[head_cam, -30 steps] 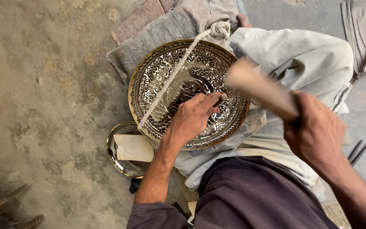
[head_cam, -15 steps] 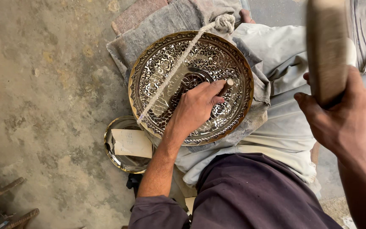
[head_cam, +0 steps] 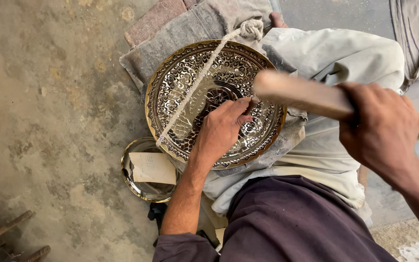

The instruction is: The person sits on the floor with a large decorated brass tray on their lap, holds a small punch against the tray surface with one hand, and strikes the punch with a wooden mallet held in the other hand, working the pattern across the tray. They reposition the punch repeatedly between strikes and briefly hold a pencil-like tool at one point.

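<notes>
A concrete floor [head_cam: 49, 121] fills the view from nine o'clock outward. At centre, an engraved brass plate [head_cam: 185, 82] rests on a cloth-covered lap [head_cam: 326, 160], with a grey folded cloth [head_cam: 190, 29] under its twelve o'clock edge. A wooden mallet [head_cam: 301, 94], blurred, reaches in from three o'clock, clenched in the right hand [head_cam: 381, 131]. The left hand [head_cam: 221, 128] sits on the plate just right of centre, fingers pinched around a small chisel [head_cam: 253, 102] whose tip touches the metal. A pale rope [head_cam: 200, 80] crosses the plate from one o'clock to seven. A small shiny dish [head_cam: 136, 187] holding a paper slip [head_cam: 153, 167] lies at seven o'clock, just beside the plate.
</notes>
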